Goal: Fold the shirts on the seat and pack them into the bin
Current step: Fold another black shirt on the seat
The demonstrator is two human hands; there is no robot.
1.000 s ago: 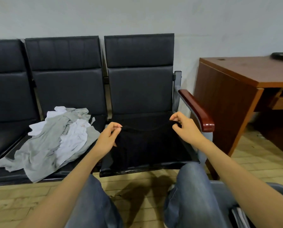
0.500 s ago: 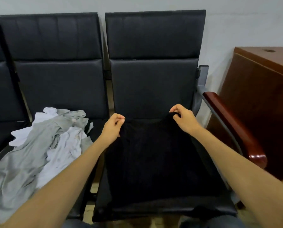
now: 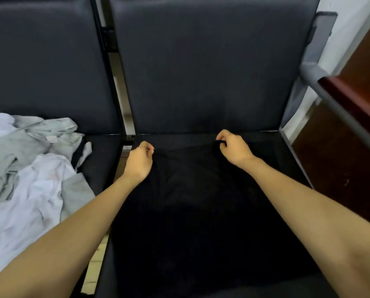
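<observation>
My left hand (image 3: 139, 163) and right hand (image 3: 234, 149) each pinch the far edge of the black shirt (image 3: 192, 203) spread on the seat (image 3: 272, 143).

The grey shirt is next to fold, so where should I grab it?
Probably at the collar, by its white label, which lies exposed on top at the far end of the grey shirt. Come from above with the left hand; lower down, the white shirt seems to lie over it.

The left hand (image 3: 138, 162) and right hand (image 3: 233, 147) have drawn the black shirt (image 3: 190, 203) back toward the backrest (image 3: 201, 72), apparently lower.
</observation>
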